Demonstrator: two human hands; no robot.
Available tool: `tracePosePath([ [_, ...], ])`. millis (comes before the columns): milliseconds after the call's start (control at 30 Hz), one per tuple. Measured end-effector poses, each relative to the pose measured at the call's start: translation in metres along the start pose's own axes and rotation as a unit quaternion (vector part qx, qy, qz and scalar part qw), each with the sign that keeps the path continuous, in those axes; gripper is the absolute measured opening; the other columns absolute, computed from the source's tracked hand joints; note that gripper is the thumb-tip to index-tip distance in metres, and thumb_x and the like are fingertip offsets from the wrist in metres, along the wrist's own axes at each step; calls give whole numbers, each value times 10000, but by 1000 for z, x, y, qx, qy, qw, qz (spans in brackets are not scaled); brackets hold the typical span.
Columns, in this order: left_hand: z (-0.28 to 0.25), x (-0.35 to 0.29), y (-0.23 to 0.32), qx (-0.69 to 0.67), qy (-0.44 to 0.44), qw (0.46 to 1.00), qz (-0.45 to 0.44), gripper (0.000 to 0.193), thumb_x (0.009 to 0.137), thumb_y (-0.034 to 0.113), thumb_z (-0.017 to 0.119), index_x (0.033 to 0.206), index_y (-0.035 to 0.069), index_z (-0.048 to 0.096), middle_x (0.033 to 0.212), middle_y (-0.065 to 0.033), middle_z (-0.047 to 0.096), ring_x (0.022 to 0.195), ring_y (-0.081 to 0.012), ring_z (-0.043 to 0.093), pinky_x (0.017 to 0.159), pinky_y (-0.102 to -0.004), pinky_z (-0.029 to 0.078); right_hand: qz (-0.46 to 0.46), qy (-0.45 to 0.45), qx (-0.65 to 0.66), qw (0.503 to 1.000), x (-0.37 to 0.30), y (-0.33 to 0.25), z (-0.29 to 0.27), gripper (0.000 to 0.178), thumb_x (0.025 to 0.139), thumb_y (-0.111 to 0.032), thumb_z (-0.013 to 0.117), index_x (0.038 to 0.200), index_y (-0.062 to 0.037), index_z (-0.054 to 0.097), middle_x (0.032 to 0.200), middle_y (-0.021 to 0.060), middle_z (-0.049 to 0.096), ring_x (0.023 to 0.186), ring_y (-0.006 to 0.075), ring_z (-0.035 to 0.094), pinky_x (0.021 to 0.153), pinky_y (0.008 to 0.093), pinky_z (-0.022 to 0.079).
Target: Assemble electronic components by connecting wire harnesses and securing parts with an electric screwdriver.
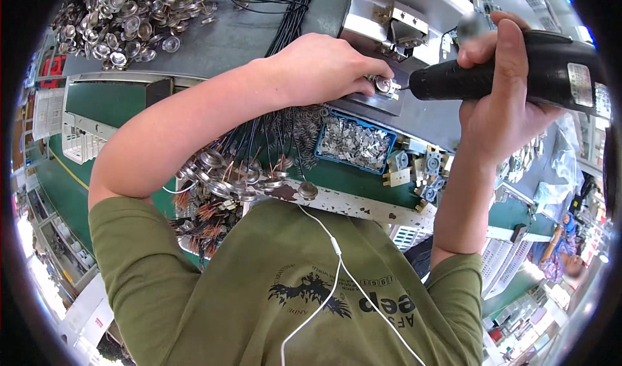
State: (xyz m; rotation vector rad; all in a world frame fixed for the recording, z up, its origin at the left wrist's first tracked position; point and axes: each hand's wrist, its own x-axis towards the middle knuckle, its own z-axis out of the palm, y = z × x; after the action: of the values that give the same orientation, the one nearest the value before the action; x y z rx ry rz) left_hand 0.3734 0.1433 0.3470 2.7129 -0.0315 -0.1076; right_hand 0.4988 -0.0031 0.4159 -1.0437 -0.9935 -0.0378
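My left hand (321,68) pinches a small round metal part with pale terminals (384,85) against a grey metal block (374,102). Wrapped in my right hand (502,100) is a black electric screwdriver (453,81), lying nearly level. Its thin bit points left and reaches the small part's right side; whether the tip touches a screw is too small to tell. Just below the block sits a blue tray (355,165) filled with small silvery metal pieces. My left fingers hide part of the held piece.
A large pile of round metal caps (139,19) lies at the far left, with black cables (291,26) beside it. A metal fixture (405,29) stands behind the block. Switch-like parts (431,171) and cable-ended discs (227,175) line the near edge. Another person (564,259) appears far right.
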Motion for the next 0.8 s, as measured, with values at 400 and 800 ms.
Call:
tracePosePath([
  [400,-3,-2,3,-6,-9,1000,1,356,963,376,629,1302,269,635,967,-95,749,910,-318,729,787,-458,582,1,-21,11,1000,-7,2,5,165,932,30,695,1027,107,584,724,170,665,528,192,611,526,336,543],
  [800,8,-2,-1,8,41,999,31,350,972,359,627,1319,313,621,876,-92,716,818,-345,701,696,-459,558,-9,-20,7,1000,-8,8,1,123,939,27,683,999,117,625,664,142,640,526,194,607,536,335,543],
])
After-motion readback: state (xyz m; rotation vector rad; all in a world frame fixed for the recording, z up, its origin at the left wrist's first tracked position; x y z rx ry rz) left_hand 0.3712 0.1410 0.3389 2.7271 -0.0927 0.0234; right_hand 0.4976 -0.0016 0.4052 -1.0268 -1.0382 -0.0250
